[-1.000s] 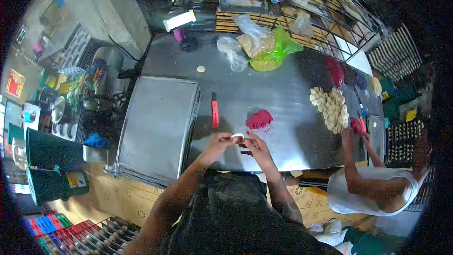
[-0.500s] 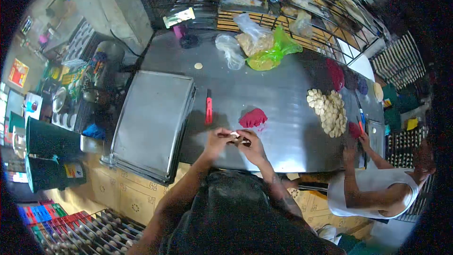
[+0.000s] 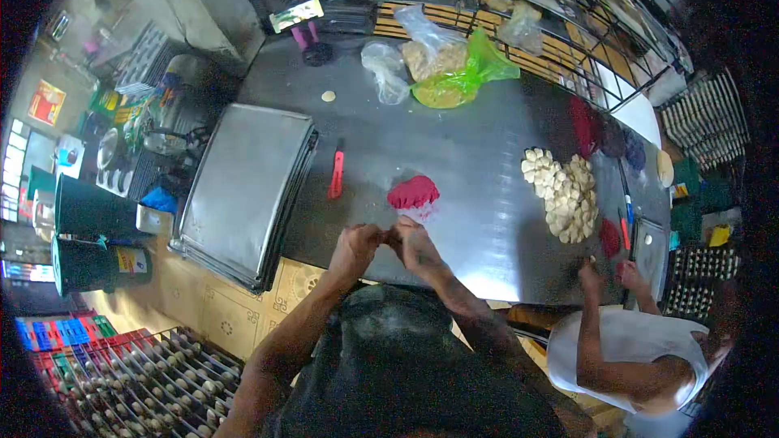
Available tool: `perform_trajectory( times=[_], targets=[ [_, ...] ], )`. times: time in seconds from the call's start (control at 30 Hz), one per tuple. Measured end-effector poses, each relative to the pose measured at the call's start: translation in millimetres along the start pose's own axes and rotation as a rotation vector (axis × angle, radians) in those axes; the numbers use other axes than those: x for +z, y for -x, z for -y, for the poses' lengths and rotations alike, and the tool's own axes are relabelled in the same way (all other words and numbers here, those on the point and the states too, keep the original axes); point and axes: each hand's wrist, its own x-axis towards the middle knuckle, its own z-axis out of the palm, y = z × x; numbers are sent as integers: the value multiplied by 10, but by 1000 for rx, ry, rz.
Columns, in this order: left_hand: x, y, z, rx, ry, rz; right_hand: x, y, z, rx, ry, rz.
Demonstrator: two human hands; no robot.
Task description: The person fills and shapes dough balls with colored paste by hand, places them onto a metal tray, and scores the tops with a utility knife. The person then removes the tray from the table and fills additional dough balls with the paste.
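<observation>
My left hand [image 3: 358, 248] and my right hand [image 3: 413, 245] meet over the near edge of the dark table, fingers closed and pinched together. Between them is a small pale piece of dough, seen half a second ago and now hidden by the fingers. Just beyond my right hand lies a crumbly mound of red filling [image 3: 413, 192], with loose crumbs beside it. A red-handled tool with a dark blade [image 3: 336, 174] rests on the table past my left hand. Farther right, many pale dough pieces [image 3: 560, 195] sit in a heap.
Stacked metal trays [image 3: 243, 186] stand at the left. Clear and green plastic bags [image 3: 450, 85] lie at the back, near a phone on a stand [image 3: 297, 15]. At the right, a co-worker in a white top [image 3: 625, 349] has both hands near another red mound [image 3: 609, 237].
My fingers have closed over the dough piece, hiding it. The co-worker's hands have drawn back from the red mound. The view has shifted slightly.
</observation>
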Motion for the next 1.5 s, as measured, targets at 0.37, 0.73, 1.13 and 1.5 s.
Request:
perform_trajectory(
  times=[0.37, 0.73, 1.13, 1.5],
  targets=[
    [-350, -393, 782, -309, 867, -227, 752, -467, -462, 351, -104, -254],
    [-1932, -772, 1627, -305, 902, -40, 1313, -2300, 117, 543, -516, -53],
    [-3548, -1386, 3256, -68, 352, -500, 1078, -1689, 222, 643, -557, -81],
    [-2963, -958, 2883, 168, -59, -699, 59, 267, -912, 446, -863, -794]
  ],
)
